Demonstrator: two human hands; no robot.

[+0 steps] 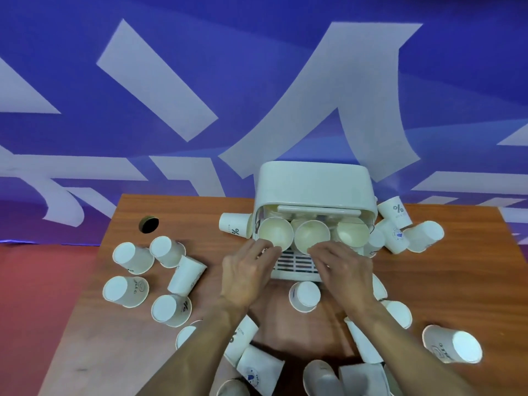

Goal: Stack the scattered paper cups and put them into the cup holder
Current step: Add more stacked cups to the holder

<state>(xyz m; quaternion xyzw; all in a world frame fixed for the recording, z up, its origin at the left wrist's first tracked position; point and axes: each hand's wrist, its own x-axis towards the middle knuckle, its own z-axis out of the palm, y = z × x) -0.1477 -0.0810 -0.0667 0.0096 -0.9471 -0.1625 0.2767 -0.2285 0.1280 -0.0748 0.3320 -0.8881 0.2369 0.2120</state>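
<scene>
Three white paper cups, cream inside, are seen lying on their sides in the white plastic cup holder (314,184), its lid raised, with their mouths toward the camera: left cup (275,234), middle cup (312,237), right cup (353,235). Whether each is a single cup or a stack cannot be told. The left hand (247,271) is laid at the holder's front, fingers loosely spread, fingertips at the left cup's lower rim. The right hand (344,267) is placed likewise, fingertips at the middle cup's lower rim. Whether either rim is pinched cannot be told, as the thumbs are hidden. The white slatted tray (297,264) at the holder's front is partly covered by both hands. Risks, as judged: the thin rims could be crushed out of round if squeezed, and nesting would then jam. A cup could be rolled sideways or dragged out over the tray if only its lower rim is worked. The light holder could be shoved back across the brown wooden table (114,352) if it is pushed unbraced. The loose cup (304,295) just before the tray, base toward the camera, sits between the wrists and could be knocked by a forearm. Many scattered cups (133,257) lie left, right and near the table's front edge, so most of the task is judged undone, and those nearest the edge could be swept off.
</scene>
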